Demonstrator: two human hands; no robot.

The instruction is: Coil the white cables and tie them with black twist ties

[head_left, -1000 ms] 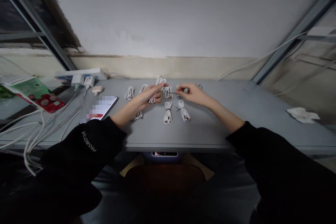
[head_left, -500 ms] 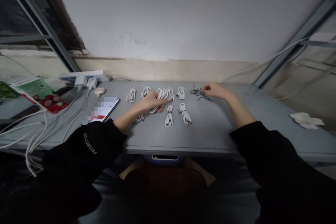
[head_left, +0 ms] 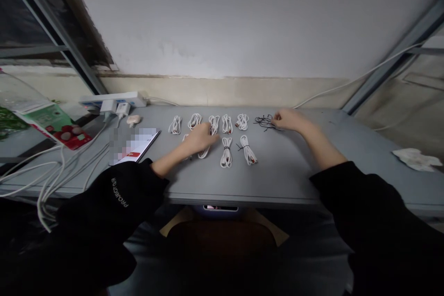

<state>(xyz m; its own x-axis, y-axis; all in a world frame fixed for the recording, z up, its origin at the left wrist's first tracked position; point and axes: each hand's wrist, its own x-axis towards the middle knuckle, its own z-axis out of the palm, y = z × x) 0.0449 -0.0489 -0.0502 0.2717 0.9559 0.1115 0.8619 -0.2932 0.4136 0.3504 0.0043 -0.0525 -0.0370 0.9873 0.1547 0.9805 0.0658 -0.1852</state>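
Basically, a white cable (head_left: 204,152) is gripped in the L hand (head_left: 199,139), its loops poking out above and below the fist, w/ other coiled cables (head_left: 226,152) spread on the desk (head_left: 280,171) to both sides. R hand (head_left: 288,119) is held narrow at the right edge of the black ties (head_left: 264,122), tho whether one's actually pinched btwn the fingertips can't be told. FYI a phone (head_left: 147,141)'s seen by the L sleeve (head_left: 138,187), w/ the power strip (head_left: 132,97) placed farther back.

Grey table (head_left: 284,166) — on it lie white cable bundles (head_left: 226,151), black ties (head_left: 264,122), a phone (head_left: 137,147), crumpled tissue (head_left: 416,159).
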